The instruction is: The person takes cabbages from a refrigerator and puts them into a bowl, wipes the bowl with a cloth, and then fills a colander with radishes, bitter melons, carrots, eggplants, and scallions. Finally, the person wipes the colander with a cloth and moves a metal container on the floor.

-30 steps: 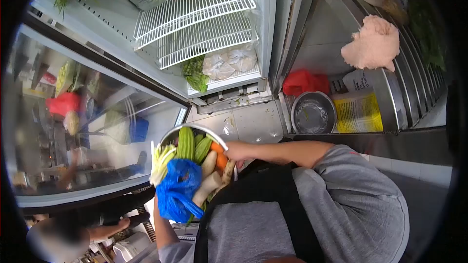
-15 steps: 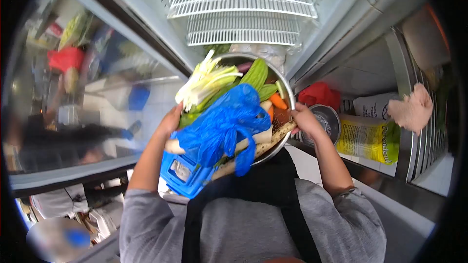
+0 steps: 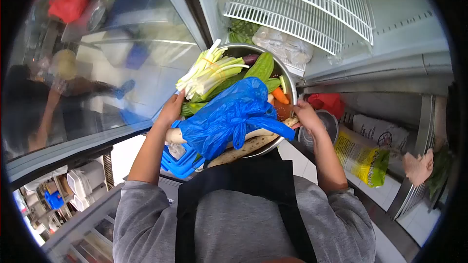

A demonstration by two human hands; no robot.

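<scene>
Bowl (image 3: 293, 85), heaped — between left hand (image 3: 171, 109) and right hand (image 3: 308, 118), (blue bag (image 3: 229, 112) atop)

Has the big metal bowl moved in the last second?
Yes, toward the fridge's wire shelves: the metal bowl now overlaps, in this view, the bagged goods beneath them; a second ago a clear gap showed between.

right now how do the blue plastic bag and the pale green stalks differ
The blue plastic bag is crumpled; the pale green stalks are long and thin. The bag lies across the middle of the heap, while the stalks lie at its edge by the left hand. Both rest on vegetables in the bowl.
</scene>
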